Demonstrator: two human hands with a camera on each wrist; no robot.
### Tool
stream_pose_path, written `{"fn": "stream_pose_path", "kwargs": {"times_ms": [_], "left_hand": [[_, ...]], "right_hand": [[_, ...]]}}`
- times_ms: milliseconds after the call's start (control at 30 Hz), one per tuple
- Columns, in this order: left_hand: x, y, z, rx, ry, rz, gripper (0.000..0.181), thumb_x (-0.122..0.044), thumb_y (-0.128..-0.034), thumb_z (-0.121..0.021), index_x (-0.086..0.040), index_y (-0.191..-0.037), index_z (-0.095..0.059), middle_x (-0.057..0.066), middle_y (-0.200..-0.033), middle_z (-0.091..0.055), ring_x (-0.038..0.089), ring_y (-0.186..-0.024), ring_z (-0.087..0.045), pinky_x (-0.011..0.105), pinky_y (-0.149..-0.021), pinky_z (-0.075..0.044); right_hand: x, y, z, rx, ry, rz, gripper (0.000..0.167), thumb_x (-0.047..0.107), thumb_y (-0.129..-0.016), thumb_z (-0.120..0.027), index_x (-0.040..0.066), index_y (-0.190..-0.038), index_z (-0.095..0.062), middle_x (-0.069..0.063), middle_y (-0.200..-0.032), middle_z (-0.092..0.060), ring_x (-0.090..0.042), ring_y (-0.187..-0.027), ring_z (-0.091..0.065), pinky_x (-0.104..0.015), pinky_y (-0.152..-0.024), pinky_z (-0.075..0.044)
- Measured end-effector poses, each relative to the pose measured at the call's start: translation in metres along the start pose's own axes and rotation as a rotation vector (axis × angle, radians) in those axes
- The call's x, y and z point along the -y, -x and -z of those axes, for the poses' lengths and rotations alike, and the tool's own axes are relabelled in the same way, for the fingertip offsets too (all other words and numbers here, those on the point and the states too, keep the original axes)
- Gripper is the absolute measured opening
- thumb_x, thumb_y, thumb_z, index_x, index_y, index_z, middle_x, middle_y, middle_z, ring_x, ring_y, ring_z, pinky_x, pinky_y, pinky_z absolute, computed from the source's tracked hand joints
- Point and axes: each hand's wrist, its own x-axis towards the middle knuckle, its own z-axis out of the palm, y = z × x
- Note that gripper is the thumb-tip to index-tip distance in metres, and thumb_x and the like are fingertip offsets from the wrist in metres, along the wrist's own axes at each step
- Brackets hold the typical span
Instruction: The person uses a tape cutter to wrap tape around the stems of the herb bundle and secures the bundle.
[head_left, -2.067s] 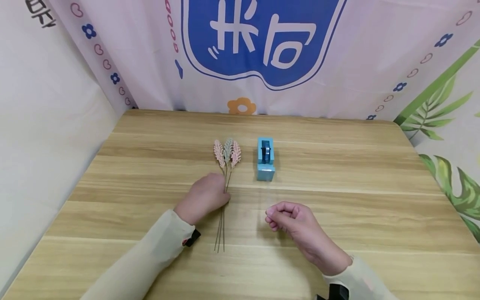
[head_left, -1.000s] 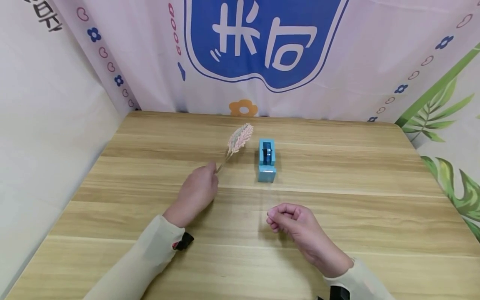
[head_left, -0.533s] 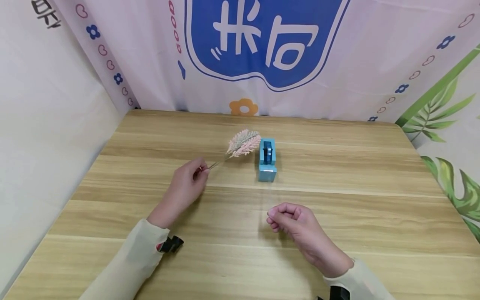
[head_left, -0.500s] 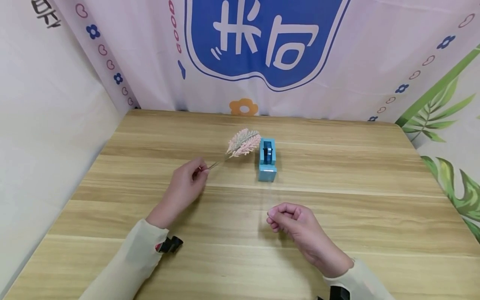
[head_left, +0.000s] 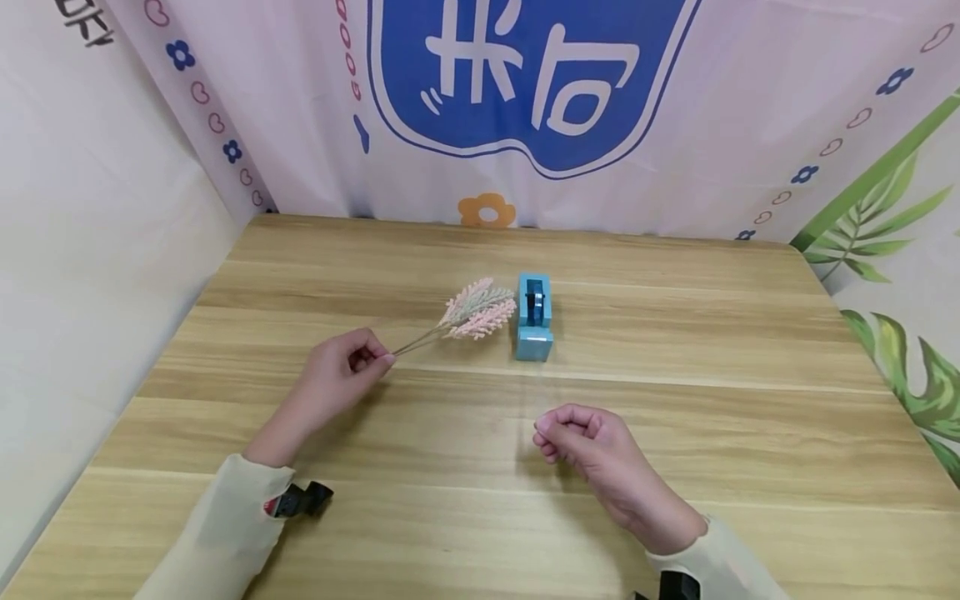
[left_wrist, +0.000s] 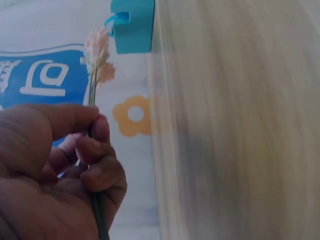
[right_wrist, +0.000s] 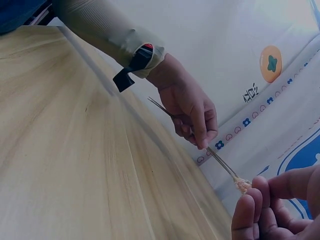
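left hand [head_left: 337,379], fingers curled, pinches the stems [head_left: 420,341] of three flowers [head_left: 483,319]. right hand [head_left: 603,458] pinches clear tape [head_left: 537,387] from the blue dispenser [head_left: 533,343].

Wood-grain tabletop [head_left: 712,350] positioned before a pale printed curtain [head_left: 712,167], blue emblem [head_left: 510,125] that bore white characters [head_left: 474,52], orange flower motif [head_left: 468,210] that sat at the curtain's lower edge, green leaf motifs [head_left: 937,375] that marked the right side, white panel [head_left: 97,208] that bounded the left.

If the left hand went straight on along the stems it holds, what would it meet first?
Probably the dispenser, with the flowers touching first. Height is unclear, so they may pass above it.
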Motion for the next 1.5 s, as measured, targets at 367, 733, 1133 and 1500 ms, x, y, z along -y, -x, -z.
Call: {"fn": "stream_pose_path", "kwargs": {"times_ms": [367,733,1133,1500], "left_hand": [[0.011,0.015,0.015,0.162,0.074,-0.003,0.010,-0.009,-0.0973,-0.072,-0.004,-0.089,-0.069,0.005,-0.079,-0.062,0.008,-0.067,-0.050,0.022,-0.061,-0.045],[0.016,0.019,0.021,0.313,0.171,0.088,0.012,-0.013,-0.0964,-0.075,-0.001,-0.093,-0.073,0.007,-0.079,-0.063,0.005,-0.062,-0.044,0.023,-0.056,-0.039],[0.004,0.009,0.000,0.415,0.156,0.034,0.014,-0.017,-0.0963,-0.076,-0.005,-0.089,-0.073,-0.001,-0.072,-0.056,0.005,-0.060,-0.042,0.023,-0.056,-0.038],[-0.022,-0.011,-0.037,0.449,0.151,-0.055,0.016,-0.015,-0.0972,-0.074,-0.008,-0.084,-0.070,-0.003,-0.073,-0.057,0.009,-0.064,-0.046,0.022,-0.060,-0.041]], "right_hand": [[0.004,0.001,-0.001,0.020,-0.007,0.012,0.005,0.006,-0.101,-0.064,0.004,-0.097,-0.068,0.007,-0.086,-0.073,-0.006,-0.085,-0.068,-0.021,-0.079,-0.058],[0.008,0.002,-0.001,0.021,-0.005,0.022,0.005,0.005,-0.101,-0.064,0.006,-0.097,-0.068,0.007,-0.087,-0.073,-0.006,-0.085,-0.067,-0.021,-0.079,-0.058],[0.011,0.003,-0.001,0.008,-0.002,0.030,0.007,0.007,-0.101,-0.065,0.008,-0.095,-0.068,0.008,-0.086,-0.074,-0.005,-0.083,-0.067,-0.020,-0.079,-0.058],[0.009,0.003,0.001,0.015,-0.016,0.029,0.007,0.006,-0.101,-0.064,0.009,-0.096,-0.068,0.007,-0.087,-0.074,-0.005,-0.083,-0.067,-0.020,-0.079,-0.058]]}}
